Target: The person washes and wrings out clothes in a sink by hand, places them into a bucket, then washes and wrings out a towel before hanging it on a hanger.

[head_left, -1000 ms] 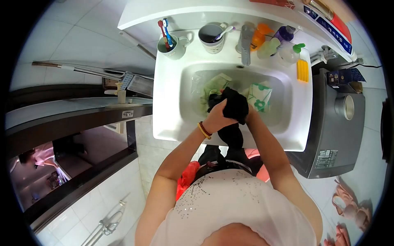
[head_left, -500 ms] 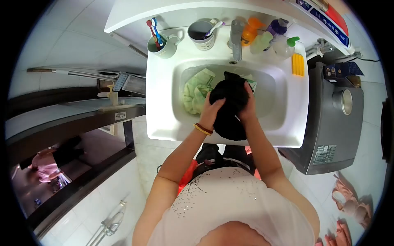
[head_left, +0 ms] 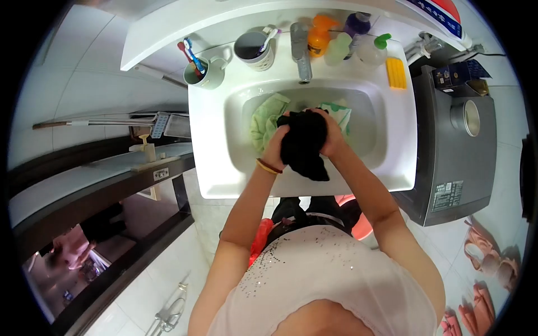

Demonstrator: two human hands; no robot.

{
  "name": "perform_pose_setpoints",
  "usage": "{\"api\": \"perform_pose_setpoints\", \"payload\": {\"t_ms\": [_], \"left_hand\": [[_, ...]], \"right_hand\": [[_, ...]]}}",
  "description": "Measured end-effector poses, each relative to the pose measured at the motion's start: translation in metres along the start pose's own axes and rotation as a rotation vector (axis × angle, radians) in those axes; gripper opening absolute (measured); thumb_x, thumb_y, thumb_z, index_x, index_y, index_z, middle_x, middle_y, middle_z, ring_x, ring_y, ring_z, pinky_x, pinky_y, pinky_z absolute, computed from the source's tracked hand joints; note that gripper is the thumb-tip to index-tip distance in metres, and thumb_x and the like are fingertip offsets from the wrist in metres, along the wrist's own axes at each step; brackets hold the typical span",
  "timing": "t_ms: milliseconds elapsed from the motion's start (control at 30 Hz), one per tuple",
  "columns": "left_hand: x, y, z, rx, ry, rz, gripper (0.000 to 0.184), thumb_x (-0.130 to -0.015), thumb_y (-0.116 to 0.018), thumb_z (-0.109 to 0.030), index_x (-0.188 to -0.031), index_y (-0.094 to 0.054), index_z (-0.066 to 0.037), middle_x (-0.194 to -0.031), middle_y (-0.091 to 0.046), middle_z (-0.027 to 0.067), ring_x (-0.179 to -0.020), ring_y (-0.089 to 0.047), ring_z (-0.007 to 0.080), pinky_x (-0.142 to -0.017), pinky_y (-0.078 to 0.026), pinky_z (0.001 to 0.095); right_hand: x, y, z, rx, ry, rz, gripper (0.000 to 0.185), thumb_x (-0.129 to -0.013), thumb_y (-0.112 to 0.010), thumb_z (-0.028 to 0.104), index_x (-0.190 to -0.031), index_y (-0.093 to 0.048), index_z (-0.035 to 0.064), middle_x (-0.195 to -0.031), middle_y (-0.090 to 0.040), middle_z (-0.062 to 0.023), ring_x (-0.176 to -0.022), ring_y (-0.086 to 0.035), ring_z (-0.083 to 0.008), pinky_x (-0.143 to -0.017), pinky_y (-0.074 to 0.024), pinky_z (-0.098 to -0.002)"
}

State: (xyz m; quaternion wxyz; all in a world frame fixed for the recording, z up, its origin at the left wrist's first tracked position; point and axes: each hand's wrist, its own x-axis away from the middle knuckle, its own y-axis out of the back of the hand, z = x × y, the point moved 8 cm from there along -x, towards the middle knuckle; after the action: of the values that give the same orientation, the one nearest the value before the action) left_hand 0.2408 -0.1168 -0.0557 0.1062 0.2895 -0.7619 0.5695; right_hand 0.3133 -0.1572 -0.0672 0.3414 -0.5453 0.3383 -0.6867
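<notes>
A bunched black cloth (head_left: 304, 140), its exact kind not clear, is held over the white sink (head_left: 370, 173) between both hands. My left hand (head_left: 274, 147) grips its left side, the thumb on top. On the right side my right hand (head_left: 332, 133) is wrapped around it, with some fingers hidden behind the fabric. One corner of the black cloth hangs down toward the sink's front edge. Beneath, a light green towel (head_left: 269, 115) lies in the basin on the left. A white and green cloth or packet (head_left: 339, 115) shows behind my right hand.
Along the back rim stand a cup with toothbrushes (head_left: 206, 75), a grey cup (head_left: 255, 53), the faucet (head_left: 301, 53), an orange bottle (head_left: 319, 38) and other bottles. A yellow ridged bar (head_left: 396, 74) lies at the right. A grey appliance (head_left: 454, 151) stands beside the sink.
The black cloth is gathered into a more compact bundle, its lower end drawn up from the sink's front edge. More of the white and green item shows. The camera view has shifted slightly.
</notes>
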Motion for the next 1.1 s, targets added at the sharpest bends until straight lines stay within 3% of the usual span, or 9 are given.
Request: {"api": "perform_pose_setpoints", "payload": {"t_ms": [133,367,433,500,667,767,867,1033,1100], "left_hand": [[-0.016,0.059,0.016,-0.849,-0.048,0.306,0.041,-0.080,-0.050,-0.009,-0.120,-0.043,-0.002,-0.111,-0.054,0.0102,-0.101,-0.054,0.0227,-0.089,-0.043,0.0335],[0.020,-0.061,-0.015,-1.035,-0.405,0.490,0.042,-0.064,-0.068,-0.001,-0.102,-0.050,0.000,-0.107,-0.055,0.0180,-0.101,-0.054,0.0294,-0.087,-0.043,0.0385],[0.017,-0.060,-0.011,-1.067,-0.444,0.459,0.043,-0.065,-0.068,-0.001,-0.104,-0.051,0.000,-0.108,-0.055,0.0170,-0.102,-0.054,0.0287,-0.088,-0.042,0.0381],[-0.002,-0.017,-0.004,-0.868,-0.217,0.077,0.055,-0.063,-0.068,-0.003,-0.114,-0.046,0.000,-0.108,-0.055,0.0091,-0.095,-0.055,0.0198,-0.087,-0.043,0.0300],[0.027,-0.075,-0.030,-0.706,-0.412,0.172,0.060,-0.059,-0.074,-0.007,-0.111,-0.046,-0.001,-0.105,-0.055,0.0092,-0.097,-0.053,0.0189,-0.087,-0.042,0.0302],[0.041,-0.106,-0.027,-0.944,-0.536,0.311,0.061,-0.056,-0.076,-0.010,-0.109,-0.047,0.000,-0.103,-0.055,0.0111,-0.098,-0.053,0.0210,-0.088,-0.040,0.0314],[0.042,-0.127,0.002,-1.243,-0.641,0.533,0.061,-0.053,-0.077,-0.014,-0.105,-0.049,-0.001,-0.099,-0.053,0.0145,-0.094,-0.053,0.0280,-0.086,-0.040,0.0336],[0.059,-0.104,-0.015,-1.343,-0.985,0.298,0.053,-0.055,-0.075,-0.014,-0.101,-0.051,-0.002,-0.102,-0.051,0.0147,-0.096,-0.051,0.0290,-0.084,-0.041,0.0348],[0.047,-0.059,-0.029,-1.061,-0.753,0.065,0.040,-0.070,-0.065,-0.015,-0.106,-0.053,-0.002,-0.104,-0.055,0.0116,-0.096,-0.054,0.0247,-0.085,-0.042,0.0349]], "right_hand": [[-0.004,0.011,0.009,0.411,0.278,-0.009,0.050,-0.084,-0.055,0.017,-0.129,-0.036,0.0063,-0.101,-0.055,-0.0050,-0.087,-0.054,-0.0143,-0.082,-0.0435,-0.0287],[-0.007,0.012,0.015,0.380,0.299,-0.151,0.072,-0.078,-0.065,0.021,-0.136,-0.023,0.0104,-0.102,-0.048,-0.0046,-0.095,-0.047,-0.0125,-0.082,-0.0402,-0.0277],[0.011,0.010,0.047,1.120,0.636,-0.476,0.069,-0.079,-0.064,0.033,-0.134,-0.028,0.0108,-0.102,-0.048,-0.0055,-0.099,-0.045,-0.0168,-0.080,-0.0396,-0.0293],[0.016,0.019,0.046,0.910,0.567,-0.350,0.065,-0.080,-0.059,0.040,-0.131,-0.032,0.0107,-0.105,-0.049,-0.0064,-0.099,-0.046,-0.0201,-0.081,-0.0391,-0.0303],[0.041,0.067,0.045,0.781,0.261,-0.464,0.057,-0.083,-0.046,0.054,-0.120,-0.046,0.0111,-0.115,-0.049,-0.0052,-0.100,-0.046,-0.0242,-0.087,-0.0378,-0.0343],[0.050,0.000,-0.012,0.084,-0.159,0.449,0.050,-0.088,-0.039,0.049,-0.119,-0.048,0.0105,-0.114,-0.051,-0.0038,-0.102,-0.048,-0.0210,-0.092,-0.0380,-0.0357],[0.053,0.022,-0.028,-0.029,-0.248,0.390,0.043,-0.088,-0.041,0.040,-0.116,-0.048,0.0089,-0.110,-0.052,-0.0057,-0.099,-0.050,-0.0204,-0.090,-0.0392,-0.0341],[0.045,0.001,-0.004,-0.194,0.004,0.408,0.025,-0.087,-0.048,0.021,-0.106,-0.054,0.0063,-0.100,-0.057,-0.0078,-0.091,-0.055,-0.0183,-0.084,-0.0442,-0.0299],[0.047,0.020,0.027,0.167,0.486,-0.006,0.025,-0.086,-0.048,0.015,-0.109,-0.051,0.0050,-0.101,-0.057,-0.0070,-0.095,-0.054,-0.0196,-0.086,-0.0422,-0.0306]]}}
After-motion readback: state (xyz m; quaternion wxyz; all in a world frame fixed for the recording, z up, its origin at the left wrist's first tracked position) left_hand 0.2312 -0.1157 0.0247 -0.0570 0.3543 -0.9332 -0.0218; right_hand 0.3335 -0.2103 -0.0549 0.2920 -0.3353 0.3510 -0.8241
